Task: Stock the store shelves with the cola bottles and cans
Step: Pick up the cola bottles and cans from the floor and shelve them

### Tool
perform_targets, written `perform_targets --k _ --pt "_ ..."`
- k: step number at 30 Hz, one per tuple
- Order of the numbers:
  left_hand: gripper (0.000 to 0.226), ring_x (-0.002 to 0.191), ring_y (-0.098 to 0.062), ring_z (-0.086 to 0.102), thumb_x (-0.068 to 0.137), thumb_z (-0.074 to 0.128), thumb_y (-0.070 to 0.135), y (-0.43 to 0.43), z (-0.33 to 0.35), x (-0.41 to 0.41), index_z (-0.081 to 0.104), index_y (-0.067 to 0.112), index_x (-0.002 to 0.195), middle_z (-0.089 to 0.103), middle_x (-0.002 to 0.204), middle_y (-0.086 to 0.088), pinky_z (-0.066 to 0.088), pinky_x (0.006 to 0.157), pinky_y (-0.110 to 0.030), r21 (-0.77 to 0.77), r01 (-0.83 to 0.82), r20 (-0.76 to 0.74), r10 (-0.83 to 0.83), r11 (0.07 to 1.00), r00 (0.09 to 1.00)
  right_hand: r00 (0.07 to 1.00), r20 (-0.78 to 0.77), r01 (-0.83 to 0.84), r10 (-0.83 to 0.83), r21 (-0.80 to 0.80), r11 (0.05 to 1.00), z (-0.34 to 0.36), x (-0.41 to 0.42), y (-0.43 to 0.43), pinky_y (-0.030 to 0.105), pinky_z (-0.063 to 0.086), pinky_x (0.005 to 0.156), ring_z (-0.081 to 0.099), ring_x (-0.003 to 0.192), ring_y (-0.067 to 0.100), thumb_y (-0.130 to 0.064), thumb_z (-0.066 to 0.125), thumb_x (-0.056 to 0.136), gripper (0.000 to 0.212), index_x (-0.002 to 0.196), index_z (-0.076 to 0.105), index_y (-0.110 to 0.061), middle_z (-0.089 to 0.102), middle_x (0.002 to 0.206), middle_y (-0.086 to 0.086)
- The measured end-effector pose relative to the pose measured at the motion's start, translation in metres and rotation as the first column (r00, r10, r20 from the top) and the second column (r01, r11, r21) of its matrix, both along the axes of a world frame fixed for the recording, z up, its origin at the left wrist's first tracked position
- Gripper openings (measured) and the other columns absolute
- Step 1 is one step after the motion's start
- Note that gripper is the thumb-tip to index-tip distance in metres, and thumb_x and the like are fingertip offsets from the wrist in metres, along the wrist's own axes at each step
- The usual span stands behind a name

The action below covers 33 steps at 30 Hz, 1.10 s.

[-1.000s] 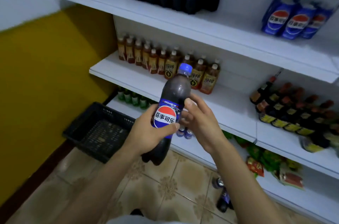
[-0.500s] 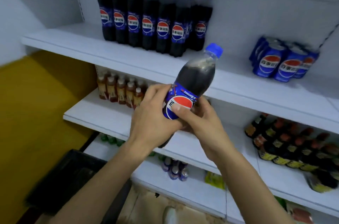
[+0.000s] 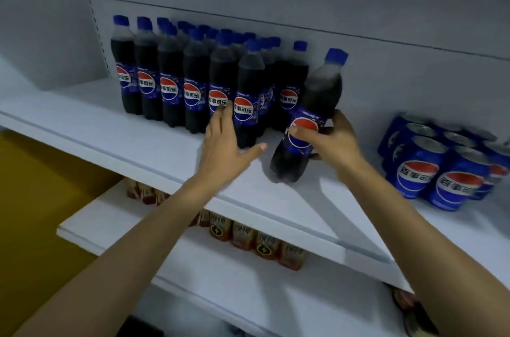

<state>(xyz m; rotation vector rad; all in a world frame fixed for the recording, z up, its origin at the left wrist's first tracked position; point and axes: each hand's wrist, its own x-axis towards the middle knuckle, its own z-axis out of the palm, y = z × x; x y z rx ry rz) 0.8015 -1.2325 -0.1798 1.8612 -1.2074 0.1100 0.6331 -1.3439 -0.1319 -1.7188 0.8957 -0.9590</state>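
Dark cola bottle (image 3: 311,115) leans with its blue cap toward one o'clock, its base on or just above the shelf (image 3: 138,137). The right hand (image 3: 334,140) grips its label from four o'clock. At nine o'clock the left hand (image 3: 223,149) reaches the standing row (image 3: 193,82), fingers (image 3: 220,118) spread wide, holding nothing.

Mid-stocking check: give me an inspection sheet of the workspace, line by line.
Surface: white top shelf, bottles left, cans right.
Job's things: cola bottle row upright; held cola bottle tilted, base at the shelf beside the row; cola cans grouped apart at right.
Clutter: nothing seen.
Hands: left hand open, fingers at the front-row bottles; right hand grips the held bottle's label.
Cables: nothing seen.
Surroundings: brown drink bottles on the lower shelf; yellow wall at left.
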Motion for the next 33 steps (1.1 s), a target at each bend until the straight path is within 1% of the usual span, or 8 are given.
perform_targets --k 3,7,10,12,16,21,29,33 --pt "0.107 0.144 -0.033 0.013 0.074 0.072 0.053 -0.036 -0.004 0.013 0.007 0.018 0.152 0.009 0.158 -0.016 0.022 0.112 -0.05 -0.004 -0.149 0.054 0.149 0.989 0.987 0.992 -0.106 0.058 -0.062 -0.048 0.997 -0.008 0.025 -0.046 0.046 0.058 0.081 0.067 0.092 0.023 -0.039 0.088 0.06 0.066 0.111 0.047 -0.029 0.066 0.108 0.004" --pt "0.105 0.143 -0.038 0.019 0.071 0.074 0.054 -0.057 -0.013 0.029 0.018 0.016 0.152 0.015 0.157 -0.021 0.025 0.109 -0.059 -0.034 -0.3 0.271 0.298 0.953 0.915 0.99 -0.092 0.091 -0.106 -0.158 0.983 -0.013 0.06 -0.083 0.035 0.052 0.084 0.063 0.095 0.02 -0.041 0.088 0.061 0.066 0.111 0.047 -0.024 0.063 0.107 -0.002" --pt "0.103 0.141 -0.042 0.026 0.067 0.078 0.051 -0.063 -0.027 0.038 0.029 0.01 0.148 0.023 0.153 -0.026 0.028 0.106 -0.065 -0.054 -0.342 0.36 0.338 0.938 0.87 0.99 -0.066 0.113 -0.126 -0.171 0.979 -0.019 0.08 -0.1 0.034 0.05 0.085 0.064 0.1 0.024 -0.039 0.087 0.063 0.068 0.115 0.049 -0.018 0.062 0.106 -0.002" --pt "0.102 0.138 -0.044 0.03 0.067 0.079 0.049 -0.066 -0.033 0.043 0.031 0.011 0.147 0.026 0.151 -0.027 0.03 0.104 -0.066 -0.087 -0.327 0.37 0.335 0.941 0.866 0.99 -0.067 0.11 -0.124 -0.189 0.976 -0.026 0.089 -0.104 0.031 0.05 0.082 0.065 0.099 0.024 -0.038 0.086 0.065 0.069 0.12 0.05 -0.017 0.066 0.111 0.002" --pt "0.1 0.137 -0.044 0.031 0.07 0.076 0.05 -0.068 -0.035 0.047 0.023 0.016 0.148 0.025 0.152 -0.027 0.033 0.102 -0.065 -0.124 -0.292 0.371 0.317 0.948 0.873 0.99 -0.069 0.099 -0.123 -0.273 0.957 -0.03 0.101 -0.102 0.029 0.047 0.079 0.064 0.101 0.022 -0.034 0.085 0.068 0.068 0.123 0.05 -0.015 0.066 0.116 0.004" --pt "0.096 0.137 -0.045 0.032 0.073 0.075 0.049 -0.068 -0.035 0.048 0.023 0.017 0.147 0.024 0.152 -0.028 0.037 0.101 -0.062 -0.134 -0.274 0.362 0.304 0.952 0.881 0.996 -0.07 0.038 -0.057 -0.254 0.967 -0.055 0.093 -0.092 0.032 0.05 0.089 0.06 0.11 0.019 -0.022 0.086 0.068 0.075 0.129 0.044 -0.014 0.06 0.125 0.004" --pt "0.096 0.135 -0.049 0.032 0.071 0.081 0.039 -0.069 -0.033 0.045 0.029 0.011 0.147 0.024 0.15 -0.031 0.04 0.097 -0.063 -0.155 -0.236 0.33 0.276 0.959 0.903 0.989 -0.099 0.08 -0.109 -0.262 0.962 -0.069 0.098 -0.089 0.022 0.043 0.082 0.06 0.109 0.019 -0.025 0.084 0.072 0.067 0.126 0.049 -0.01 0.063 0.124 0.004" --pt "0.097 0.136 -0.048 0.03 0.072 0.079 0.04 -0.07 -0.035 0.046 0.022 0.015 0.147 0.022 0.151 -0.03 0.042 0.098 -0.06 -0.161 -0.23 0.331 0.272 0.96 0.903 0.987 -0.111 0.081 -0.114 -0.269 0.96 -0.069 0.098 -0.088 0.021 0.043 0.083 0.059 0.111 0.019 -0.027 0.083 0.073 0.07 0.13 0.047 -0.01 0.061 0.127 0.004"
